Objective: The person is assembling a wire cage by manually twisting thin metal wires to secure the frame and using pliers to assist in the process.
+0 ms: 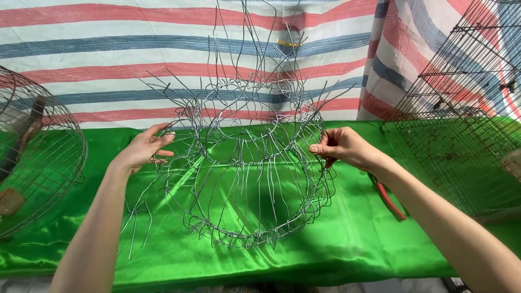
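Two bare hands flank a half-woven round frame of thin silver wire (252, 173), seen from the head camera as it rests on a shiny green satin cloth (347, 239) spread over the table. The frame sits tilted, its ring-shaped opening facing the wearer and its loose wire ends bristling upward past the top rim. The left hand (145, 147) lies at the frame's left edge, fingers spread and lightly curled about the outer wires, loosely touching rather than clamping. The right hand (343, 146) is at the frame's right edge, thumb and forefinger pinched shut on a single strand of the rim. Both hands sit level with the frame's middle, so the work lies directly between them, about equally near to each. Just right of the frame, red-handled pliers (389, 199) lie partly hidden beneath the right forearm. A finished domed wire cage (38, 163), far left of the frame, is cut off by the picture edge; a dark wire-grid panel (461, 108) leans far right. Which strand the right hand grips is hard to separate from the tangle.
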